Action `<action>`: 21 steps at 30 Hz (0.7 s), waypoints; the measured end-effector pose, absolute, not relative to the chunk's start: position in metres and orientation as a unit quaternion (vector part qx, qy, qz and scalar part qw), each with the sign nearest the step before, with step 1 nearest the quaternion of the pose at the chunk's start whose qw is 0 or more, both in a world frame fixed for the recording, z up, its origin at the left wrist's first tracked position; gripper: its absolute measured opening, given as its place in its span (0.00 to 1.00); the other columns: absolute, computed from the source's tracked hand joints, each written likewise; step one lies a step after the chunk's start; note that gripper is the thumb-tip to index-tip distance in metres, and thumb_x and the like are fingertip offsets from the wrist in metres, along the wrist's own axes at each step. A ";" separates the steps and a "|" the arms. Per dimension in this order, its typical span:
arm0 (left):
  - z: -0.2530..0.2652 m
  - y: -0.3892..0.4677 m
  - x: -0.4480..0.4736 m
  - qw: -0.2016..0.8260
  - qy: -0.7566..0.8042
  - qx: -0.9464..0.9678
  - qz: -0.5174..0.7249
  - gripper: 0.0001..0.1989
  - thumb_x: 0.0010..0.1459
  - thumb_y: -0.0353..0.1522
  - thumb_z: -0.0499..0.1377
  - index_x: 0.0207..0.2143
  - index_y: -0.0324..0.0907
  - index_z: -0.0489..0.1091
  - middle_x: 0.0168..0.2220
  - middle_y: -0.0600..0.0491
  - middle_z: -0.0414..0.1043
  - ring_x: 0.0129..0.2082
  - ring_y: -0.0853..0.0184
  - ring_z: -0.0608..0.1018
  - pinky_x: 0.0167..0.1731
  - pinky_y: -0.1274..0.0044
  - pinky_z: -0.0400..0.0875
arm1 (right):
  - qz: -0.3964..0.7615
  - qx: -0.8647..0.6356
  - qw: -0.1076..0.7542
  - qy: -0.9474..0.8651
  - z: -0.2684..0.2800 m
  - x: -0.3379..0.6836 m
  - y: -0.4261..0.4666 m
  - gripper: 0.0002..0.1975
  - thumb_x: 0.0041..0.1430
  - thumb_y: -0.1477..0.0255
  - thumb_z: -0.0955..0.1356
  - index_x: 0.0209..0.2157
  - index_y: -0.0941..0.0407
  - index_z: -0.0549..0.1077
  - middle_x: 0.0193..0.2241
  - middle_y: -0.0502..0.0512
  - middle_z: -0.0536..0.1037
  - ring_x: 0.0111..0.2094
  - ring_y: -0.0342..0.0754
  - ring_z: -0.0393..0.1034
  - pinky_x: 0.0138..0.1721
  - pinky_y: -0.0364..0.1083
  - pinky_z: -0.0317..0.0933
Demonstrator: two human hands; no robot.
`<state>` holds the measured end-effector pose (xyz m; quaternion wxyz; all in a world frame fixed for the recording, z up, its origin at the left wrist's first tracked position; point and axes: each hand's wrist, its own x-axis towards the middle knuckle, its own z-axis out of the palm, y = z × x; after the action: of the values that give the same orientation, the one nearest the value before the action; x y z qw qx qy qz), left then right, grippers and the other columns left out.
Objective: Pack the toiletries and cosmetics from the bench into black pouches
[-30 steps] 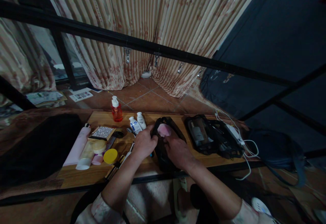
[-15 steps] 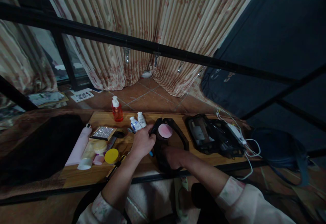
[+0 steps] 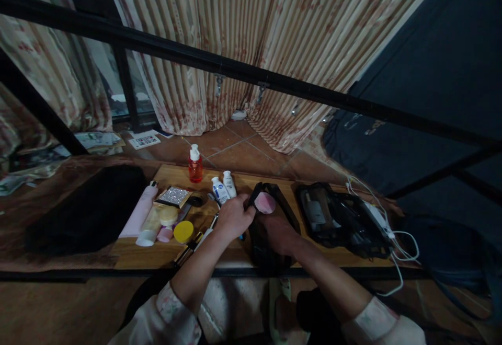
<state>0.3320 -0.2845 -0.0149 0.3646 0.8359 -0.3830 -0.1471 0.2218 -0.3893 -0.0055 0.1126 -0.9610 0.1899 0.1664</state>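
Observation:
My left hand (image 3: 234, 215) is closed on the left edge of a black mesh pouch (image 3: 259, 253) that stands open on the wooden board. My right hand (image 3: 276, 232) reaches inside the pouch; its fingers are hidden there. A round pink compact (image 3: 265, 203) shows at the pouch's mouth, just above the right hand. Two small white bottles (image 3: 220, 190) stand behind my left hand. Left of my forearm lie a yellow-lidded jar (image 3: 183, 231), a glittery square case (image 3: 172, 196), a pink bottle (image 3: 139, 211) and a pale tube (image 3: 149, 228).
A red pump bottle (image 3: 195, 166) stands at the board's back edge. A second black mesh case (image 3: 337, 219) lies on the right, beside a white power strip (image 3: 378, 219) with cables. At the left is a black bag (image 3: 88, 211). A black rail (image 3: 235, 70) crosses above.
The view has shifted, so the scene sits further right. My right hand has gone toward the pouch's mouth, near the compact. My left hand still grips the pouch's edge.

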 end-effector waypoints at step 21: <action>-0.016 -0.286 0.331 0.377 -0.385 0.829 -0.151 0.13 0.54 0.29 0.52 0.40 0.42 0.72 0.32 0.51 0.76 0.33 0.65 0.76 0.34 0.77 0.67 | -0.052 -0.971 0.053 0.226 -0.002 0.237 -0.398 0.19 0.56 0.76 0.63 0.50 0.59 0.68 0.47 0.62 0.71 0.48 0.53 0.63 0.50 0.48 0.55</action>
<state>0.3312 -0.2855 -0.0161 0.3768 0.8290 -0.3846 -0.1512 0.2368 -0.3984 -0.0024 0.0527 -0.9712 0.2264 -0.0518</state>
